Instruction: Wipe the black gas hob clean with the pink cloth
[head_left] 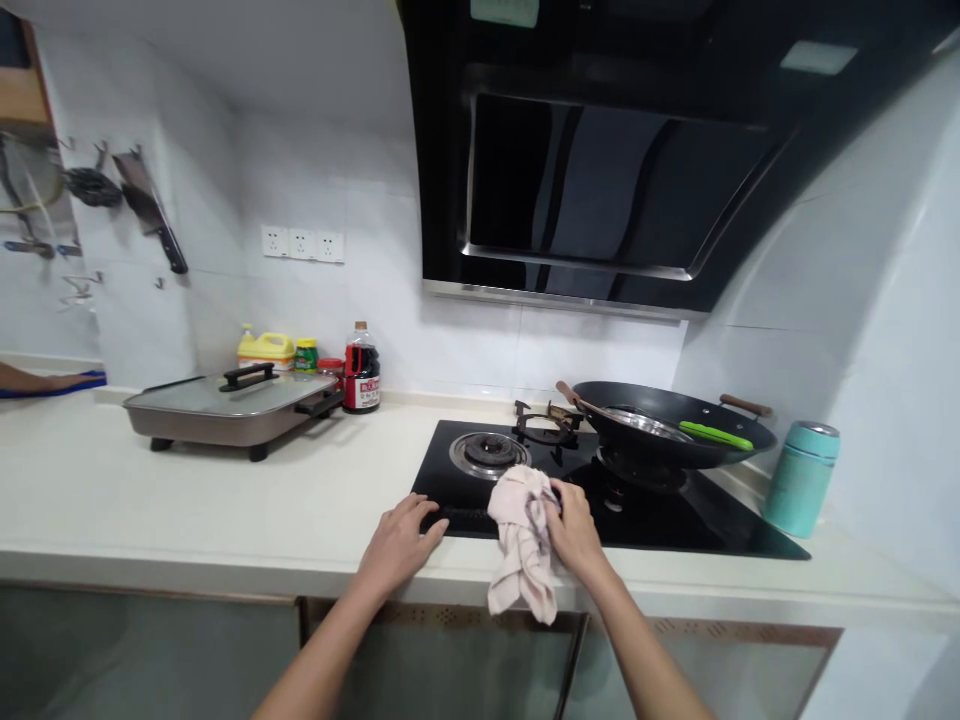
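Right hand (574, 525): fingers clamped on a pale pink cloth (521, 540), gripping its right side, thumb pressed in. Cloth bunched, not spread, probably to give a thick, firm handful. Its long axis runs roughly toward-away from the person: the rounded top end sits just past the right fingertips, pointing at the left burner (490, 455); the loose tail points back at the person and droops over the counter edge, likely because only the upper part is held.

Left hand (401, 535): holds nothing; thumb apart from the other fingers, palm down, fingertips on the front-left corner of the black cooktop (697, 525). Looks like a brace to steady the body. Cloth lies to the right of these fingers, not touching them.

Beyond the right fingers: a loose burner grate (547, 430) set behind the left burner, seemingly to leave that burner bare. Right of and past the same fingers, a wok (675, 400) over the other burner, with a green-handled utensil (716, 435) lying in it, perhaps parked there.

Farther right of the right fingers, teal flask (804, 480), upright. Well left of and beyond the left fingers, lidded electric pan (225, 400); sauce bottle (362, 380) behind.
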